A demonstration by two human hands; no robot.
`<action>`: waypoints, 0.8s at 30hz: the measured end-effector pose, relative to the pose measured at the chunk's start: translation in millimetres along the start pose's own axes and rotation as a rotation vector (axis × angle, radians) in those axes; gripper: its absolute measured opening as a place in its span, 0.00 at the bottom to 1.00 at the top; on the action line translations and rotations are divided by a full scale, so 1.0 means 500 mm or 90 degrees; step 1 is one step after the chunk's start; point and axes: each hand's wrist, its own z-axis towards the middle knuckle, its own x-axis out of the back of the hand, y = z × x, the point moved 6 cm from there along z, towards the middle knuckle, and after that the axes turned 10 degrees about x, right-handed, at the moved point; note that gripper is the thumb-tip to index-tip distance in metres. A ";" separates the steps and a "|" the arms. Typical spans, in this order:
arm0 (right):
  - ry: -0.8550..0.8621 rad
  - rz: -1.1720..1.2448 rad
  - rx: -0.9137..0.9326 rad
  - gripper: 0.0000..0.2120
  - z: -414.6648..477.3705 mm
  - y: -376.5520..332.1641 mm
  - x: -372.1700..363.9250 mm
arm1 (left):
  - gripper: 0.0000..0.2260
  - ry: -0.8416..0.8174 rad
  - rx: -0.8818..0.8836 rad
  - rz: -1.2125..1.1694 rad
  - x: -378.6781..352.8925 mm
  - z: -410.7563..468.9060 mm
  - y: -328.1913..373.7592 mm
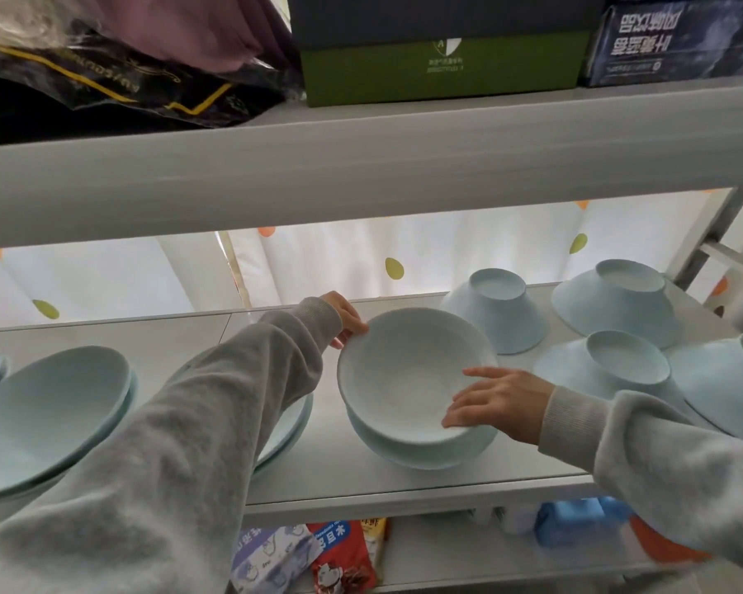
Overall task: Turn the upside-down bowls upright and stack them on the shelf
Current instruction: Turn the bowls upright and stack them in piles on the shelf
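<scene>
A pale blue bowl [408, 375] sits upright on top of another upright bowl [417, 450] in the middle of the white shelf [361, 486]. My left hand [346, 319] grips the top bowl's far left rim. My right hand [496, 403] rests with spread fingers on its near right rim. Several upside-down blue bowls stand to the right: one behind [496, 310], one at the far right back [618, 300], one in front [614, 366] and one at the frame's edge [730, 379]. Upright stacked bowls [48, 418] sit at the left, partly hidden by my left sleeve.
The upper shelf board [361, 165] hangs low over the bowls, carrying a green box [442, 70], a dark bag [104, 79] and a blue package [678, 40]. A dotted white curtain [404, 263] hangs behind. Snack packets [344, 555] lie on the shelf below.
</scene>
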 end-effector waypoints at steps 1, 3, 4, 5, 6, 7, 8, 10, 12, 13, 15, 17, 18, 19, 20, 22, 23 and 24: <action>-0.010 0.004 0.010 0.20 -0.003 -0.005 -0.008 | 0.07 -0.009 -0.001 0.021 -0.006 0.004 -0.001; -0.043 0.017 0.008 0.26 -0.010 -0.010 -0.021 | 0.05 -0.012 0.000 0.080 -0.020 0.011 -0.003; -0.048 0.022 0.006 0.27 -0.013 -0.010 -0.023 | 0.04 -0.006 0.000 0.107 -0.026 0.015 -0.003; -0.047 0.024 0.004 0.28 -0.015 -0.011 -0.024 | 0.03 0.002 -0.001 0.129 -0.031 0.018 -0.003; -0.044 0.030 0.002 0.28 -0.017 -0.011 -0.022 | 0.04 0.011 -0.005 0.142 -0.034 0.021 0.000; -0.043 0.030 0.002 0.29 -0.019 -0.012 -0.019 | 0.03 0.017 -0.007 0.151 -0.036 0.024 0.002; -0.040 0.032 0.002 0.29 -0.019 -0.013 -0.018 | 0.02 0.021 -0.009 0.153 -0.037 0.027 0.003; -0.050 0.037 0.000 0.31 -0.019 -0.015 -0.019 | 0.04 0.027 -0.009 0.157 -0.034 0.030 0.004; -0.064 0.052 -0.007 0.32 -0.019 -0.020 -0.024 | 0.08 0.034 -0.013 0.174 -0.032 0.028 0.006; -0.067 0.060 -0.010 0.33 -0.019 -0.021 -0.028 | 0.10 0.037 -0.013 0.181 -0.031 0.027 0.005; -0.072 0.071 -0.017 0.34 -0.017 -0.025 -0.029 | 0.12 0.039 -0.012 0.182 -0.031 0.024 0.003; -0.066 0.075 -0.032 0.34 -0.017 -0.025 -0.026 | 0.12 0.038 -0.013 0.175 -0.032 0.021 -0.001; -0.068 0.081 -0.041 0.33 -0.018 -0.024 -0.026 | 0.12 0.039 -0.015 0.172 -0.032 0.020 -0.002; -0.079 0.090 -0.049 0.33 -0.018 -0.024 -0.027 | 0.11 0.042 -0.017 0.173 -0.032 0.018 -0.004; -0.097 0.098 -0.057 0.33 -0.019 -0.025 -0.031 | 0.11 0.047 -0.021 0.175 -0.032 0.017 -0.004; -0.122 0.104 -0.071 0.32 -0.021 -0.024 -0.039 | 0.08 0.060 -0.027 0.181 -0.033 0.016 -0.005; -0.130 0.111 -0.081 0.31 -0.023 -0.023 -0.041 | 0.07 0.067 -0.031 0.184 -0.033 0.015 -0.006; -0.134 0.123 -0.090 0.32 -0.024 -0.025 -0.040 | 0.05 0.077 -0.037 0.190 -0.034 0.014 -0.008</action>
